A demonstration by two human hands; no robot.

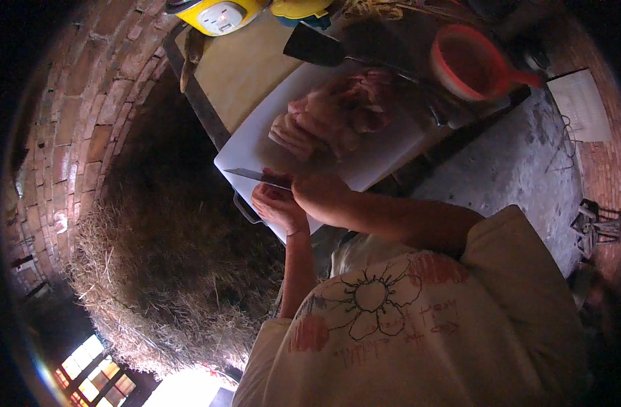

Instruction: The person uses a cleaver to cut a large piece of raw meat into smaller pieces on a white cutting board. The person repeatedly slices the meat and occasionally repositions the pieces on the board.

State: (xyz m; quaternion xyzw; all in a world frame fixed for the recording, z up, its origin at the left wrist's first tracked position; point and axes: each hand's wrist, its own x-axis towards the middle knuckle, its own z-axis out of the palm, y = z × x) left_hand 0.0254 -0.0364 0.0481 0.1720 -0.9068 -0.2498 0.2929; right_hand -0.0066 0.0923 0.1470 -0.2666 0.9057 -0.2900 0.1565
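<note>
My right hand (318, 192) grips a knife (254, 175), its blade pointing left over the near-left corner of a white cutting board (239, 155). Close under the blade, my left hand (279, 204) is curled at the board's edge. A small reddish piece, apparently meat (274, 173), shows just beyond the knife; whether my left fingers hold part of it is hidden. Farther up the board lies a pile of pale and pink raw meat (331, 114), partly sliced into strips.
A black-bladed spatula or turner (315, 45) lies beyond the meat. To its right is a red-rimmed strainer or scoop (473, 63). A yellow appliance (216, 18) stands at the back left. Dry straw (173, 285) covers the floor on the left, beside a brick wall (71, 107).
</note>
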